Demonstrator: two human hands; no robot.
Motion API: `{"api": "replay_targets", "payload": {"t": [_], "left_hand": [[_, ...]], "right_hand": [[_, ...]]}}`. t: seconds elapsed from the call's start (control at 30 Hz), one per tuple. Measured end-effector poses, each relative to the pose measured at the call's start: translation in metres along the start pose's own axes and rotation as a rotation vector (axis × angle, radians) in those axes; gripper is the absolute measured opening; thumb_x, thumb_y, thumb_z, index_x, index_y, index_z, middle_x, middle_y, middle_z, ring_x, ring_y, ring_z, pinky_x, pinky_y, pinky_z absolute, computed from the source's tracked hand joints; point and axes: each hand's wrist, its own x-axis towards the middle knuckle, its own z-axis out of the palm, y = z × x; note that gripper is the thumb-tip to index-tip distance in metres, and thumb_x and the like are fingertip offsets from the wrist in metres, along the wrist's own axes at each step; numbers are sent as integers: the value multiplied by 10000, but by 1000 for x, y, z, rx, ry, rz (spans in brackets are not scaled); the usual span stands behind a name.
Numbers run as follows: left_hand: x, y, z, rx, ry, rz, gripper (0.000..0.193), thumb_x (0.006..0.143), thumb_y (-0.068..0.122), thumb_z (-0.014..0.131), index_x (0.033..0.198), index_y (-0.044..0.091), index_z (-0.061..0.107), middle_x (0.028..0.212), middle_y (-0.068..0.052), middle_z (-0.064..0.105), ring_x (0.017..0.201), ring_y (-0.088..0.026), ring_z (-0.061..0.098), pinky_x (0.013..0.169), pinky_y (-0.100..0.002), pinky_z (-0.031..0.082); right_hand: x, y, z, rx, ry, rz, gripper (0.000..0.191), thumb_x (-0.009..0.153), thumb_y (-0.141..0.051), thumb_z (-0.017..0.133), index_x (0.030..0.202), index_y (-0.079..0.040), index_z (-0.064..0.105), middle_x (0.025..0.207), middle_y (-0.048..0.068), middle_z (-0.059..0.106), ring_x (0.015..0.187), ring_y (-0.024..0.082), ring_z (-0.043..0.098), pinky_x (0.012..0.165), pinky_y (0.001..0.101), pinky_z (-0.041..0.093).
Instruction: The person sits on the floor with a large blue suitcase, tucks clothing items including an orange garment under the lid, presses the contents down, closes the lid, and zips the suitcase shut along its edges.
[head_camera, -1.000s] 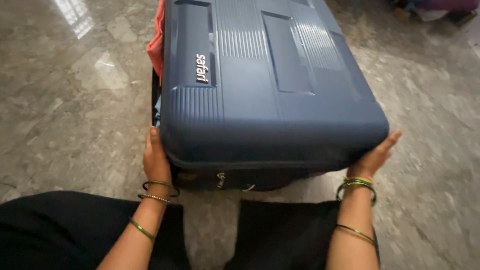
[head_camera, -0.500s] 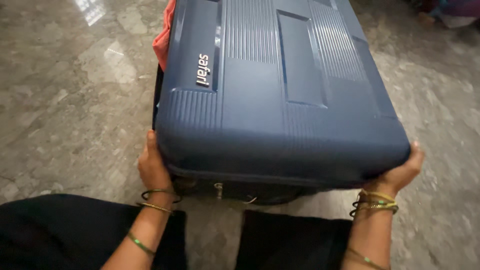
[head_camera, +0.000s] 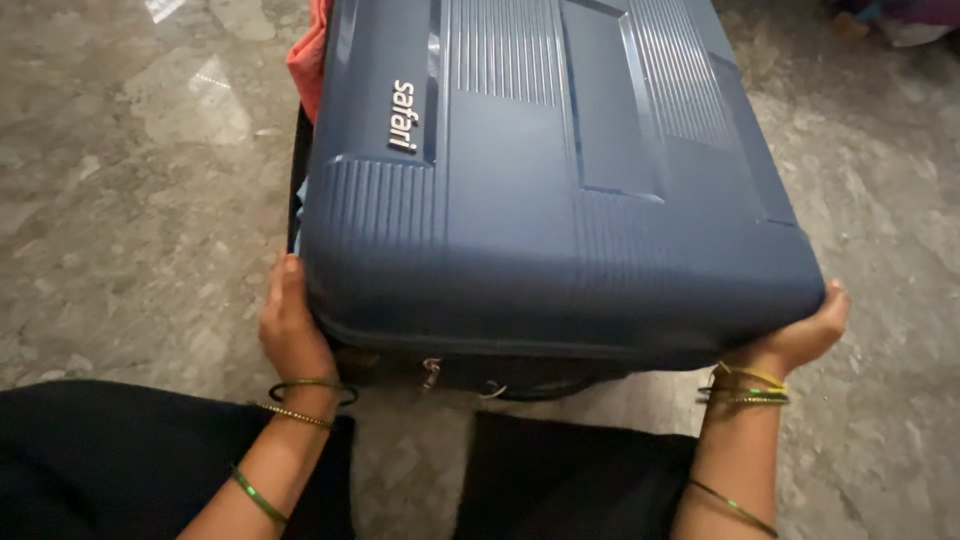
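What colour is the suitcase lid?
Dark blue, with ribbed panels; the suitcase lid shows in the head view.

Looks like a home to me, a living room or bedroom floor. I see a polished grey marble floor (head_camera: 130, 200) with window light glaring off it, and a blue hard-shell suitcase (head_camera: 560, 190) lying flat on it with red cloth (head_camera: 308, 55) spilling from its side. Some fabric (head_camera: 900, 20) lies in the far corner. I see no counters or tools.

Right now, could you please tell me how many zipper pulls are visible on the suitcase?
2: one zipper pull and a second pull hang side by side under the lid's near edge, between the hands. Others may be hidden.
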Motion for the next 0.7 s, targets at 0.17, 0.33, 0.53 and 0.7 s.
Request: {"api": "replay_targets", "payload": {"t": [0.17,0.33,0.53,0.7], "left_hand": [[-1,3,7,56,35,-43,561,1018,426,565,1384,4,620,1309,-168,704,1172,-242,672,1008,-326,471],[-2,9,11,140,30,-143,575,984,471,566,1391,71,637,1172,-162,752,1073,-262,705,941,-349,491],[0,-1,20,97,25,-200,601,958,518,556,1380,102,657,1074,-146,765,990,-252,709,877,-354,494],[4,-24,29,-339,167,-467,606,1028,493,538,1277,-13,758,1126,-244,707,1047,-328,705,940,-378,489]], "right_hand": [[-6,-13,20,-806,295,-338,273,1043,-249,510,983,-21,648,1023,123,691,906,268,611,884,438,495],[-84,-31,144,-1136,-75,-829,315,1028,-170,642,1293,-9,695,1317,179,713,1235,340,665,1106,433,474],[-204,-17,308,-1148,-827,-858,344,1002,-249,694,1250,-10,689,1421,193,613,1337,376,568,1123,465,439],[-273,-4,340,-1228,-808,-813,411,957,-289,680,1257,-8,663,1403,162,608,1332,351,555,1143,462,414]]}}
